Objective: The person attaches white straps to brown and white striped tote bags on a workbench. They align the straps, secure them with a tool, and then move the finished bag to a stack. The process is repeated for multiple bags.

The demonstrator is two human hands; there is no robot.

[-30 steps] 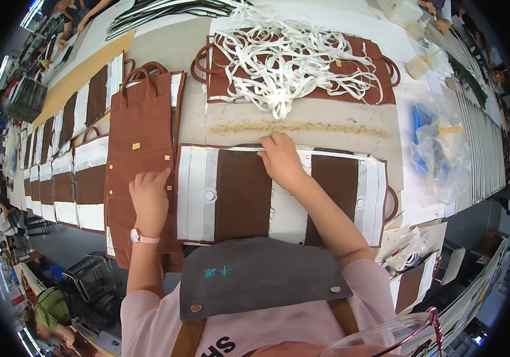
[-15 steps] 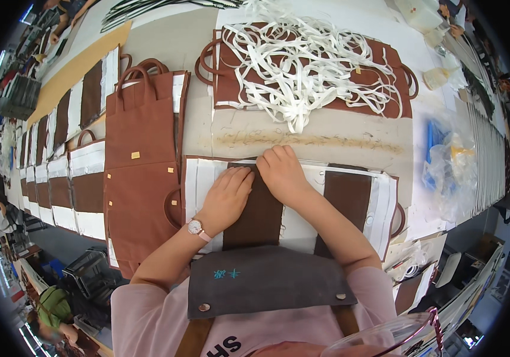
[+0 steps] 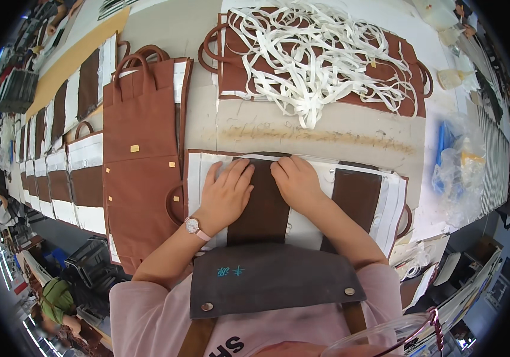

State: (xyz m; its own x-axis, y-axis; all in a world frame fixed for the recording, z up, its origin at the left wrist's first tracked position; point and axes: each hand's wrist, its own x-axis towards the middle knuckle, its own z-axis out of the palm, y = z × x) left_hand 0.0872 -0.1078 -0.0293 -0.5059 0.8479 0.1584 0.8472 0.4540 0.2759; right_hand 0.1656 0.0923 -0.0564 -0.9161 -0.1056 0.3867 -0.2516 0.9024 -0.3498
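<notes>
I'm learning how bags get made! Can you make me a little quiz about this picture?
1. True or false: both hands press flat on the striped brown and white panel.
2. What lies on the bag pieces at the top of the table? A) white straps B) scissors C) a red book
3. Fill in: the wristwatch is on the ___ wrist.

Key
1. True: the left hand and the right hand lie side by side on its upper edge.
2. A: a tangled pile of white straps.
3. Left.
</notes>
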